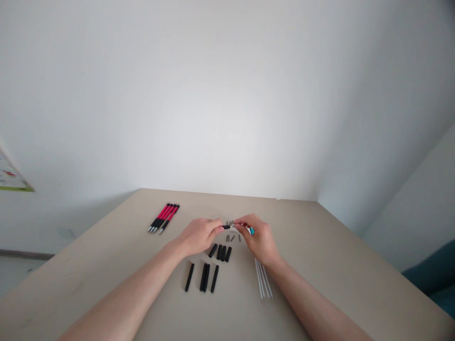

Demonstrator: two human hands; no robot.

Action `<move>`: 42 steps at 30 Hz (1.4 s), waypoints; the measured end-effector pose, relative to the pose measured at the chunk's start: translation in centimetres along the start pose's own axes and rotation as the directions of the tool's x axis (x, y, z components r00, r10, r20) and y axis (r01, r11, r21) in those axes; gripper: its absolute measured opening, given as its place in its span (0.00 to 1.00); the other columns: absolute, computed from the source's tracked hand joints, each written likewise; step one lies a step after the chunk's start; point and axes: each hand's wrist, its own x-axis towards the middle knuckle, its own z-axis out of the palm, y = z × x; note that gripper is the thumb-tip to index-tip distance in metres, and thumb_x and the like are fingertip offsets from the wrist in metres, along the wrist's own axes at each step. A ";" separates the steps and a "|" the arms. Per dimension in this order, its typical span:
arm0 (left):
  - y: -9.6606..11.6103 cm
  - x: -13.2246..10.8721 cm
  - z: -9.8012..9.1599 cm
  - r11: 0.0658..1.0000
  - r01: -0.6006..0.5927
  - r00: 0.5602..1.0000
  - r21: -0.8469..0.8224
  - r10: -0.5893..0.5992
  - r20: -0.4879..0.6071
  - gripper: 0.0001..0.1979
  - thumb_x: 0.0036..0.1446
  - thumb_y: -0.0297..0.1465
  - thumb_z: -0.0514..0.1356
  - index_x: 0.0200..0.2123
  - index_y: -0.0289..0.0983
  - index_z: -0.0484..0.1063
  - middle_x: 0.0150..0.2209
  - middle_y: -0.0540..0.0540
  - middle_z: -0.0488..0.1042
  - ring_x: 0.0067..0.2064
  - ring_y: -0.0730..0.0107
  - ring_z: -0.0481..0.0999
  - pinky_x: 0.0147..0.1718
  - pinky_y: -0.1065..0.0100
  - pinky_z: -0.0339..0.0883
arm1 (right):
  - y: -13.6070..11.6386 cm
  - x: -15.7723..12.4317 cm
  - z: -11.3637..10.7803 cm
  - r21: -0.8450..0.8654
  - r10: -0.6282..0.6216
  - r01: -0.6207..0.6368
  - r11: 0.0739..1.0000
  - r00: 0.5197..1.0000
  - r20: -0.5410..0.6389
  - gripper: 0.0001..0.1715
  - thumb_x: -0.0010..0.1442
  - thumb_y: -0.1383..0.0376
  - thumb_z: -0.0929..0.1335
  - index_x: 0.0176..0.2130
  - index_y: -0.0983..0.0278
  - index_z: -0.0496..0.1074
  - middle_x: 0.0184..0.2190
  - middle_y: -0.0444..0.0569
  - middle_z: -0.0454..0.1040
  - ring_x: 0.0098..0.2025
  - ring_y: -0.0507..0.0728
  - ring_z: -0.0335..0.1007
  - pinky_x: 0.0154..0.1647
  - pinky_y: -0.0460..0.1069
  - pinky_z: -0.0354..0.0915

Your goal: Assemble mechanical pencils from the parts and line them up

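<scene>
My left hand [202,235] is closed on a short black pen part [226,227], whose end sticks out to the right past the fingertips. Facing it, my right hand [258,237] has thumb and fingers pinched near that end, around something too small to make out. A teal piece [252,230] shows by the right palm; I cannot tell whether it is held or lies behind. Small pen springs [232,238] lie on the table below the fingertips. Short black tubes [221,253] rest just nearer, and longer black tubes [205,278] lie closer still.
Several red and black pens [164,218] lie side by side at the back left of the beige table [170,315]. Thin white pen refills [263,282] lie beside my right forearm, partly under the wrist. A white wall [220,104] rises behind the table.
</scene>
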 end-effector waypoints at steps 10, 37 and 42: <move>0.3 0.0 -0.1 1.000 -0.023 1.000 0.003 0.023 -0.008 0.14 0.66 0.36 0.44 0.35 0.40 0.68 0.27 0.51 0.72 0.29 0.69 0.71 0.28 0.72 0.55 | -0.4 0.0 0.0 0.040 -0.021 0.019 0.999 0.998 0.057 0.05 0.58 0.65 0.68 0.35 0.61 0.75 0.31 0.48 0.76 0.34 0.55 0.69 0.36 0.50 0.64; 0.4 -0.1 -0.4 0.993 -0.113 0.991 -0.036 0.110 -0.072 0.14 0.64 0.37 0.48 0.41 0.41 0.72 0.37 0.47 0.76 0.38 0.68 0.74 0.37 0.70 0.63 | -0.4 -0.1 0.1 -0.202 0.007 0.050 0.978 0.962 0.272 0.16 0.63 0.62 0.60 0.28 0.64 0.71 0.25 0.47 0.71 0.30 0.53 0.65 0.31 0.46 0.57; 0.6 -0.2 -0.6 0.995 -0.103 0.990 0.003 0.103 -0.099 0.14 0.64 0.35 0.48 0.37 0.39 0.72 0.34 0.47 0.72 0.35 0.69 0.72 0.33 0.70 0.63 | -0.4 -0.1 0.0 -0.193 0.021 0.037 0.981 0.956 0.293 0.21 0.65 0.63 0.58 0.25 0.63 0.70 0.22 0.45 0.70 0.29 0.53 0.65 0.31 0.46 0.57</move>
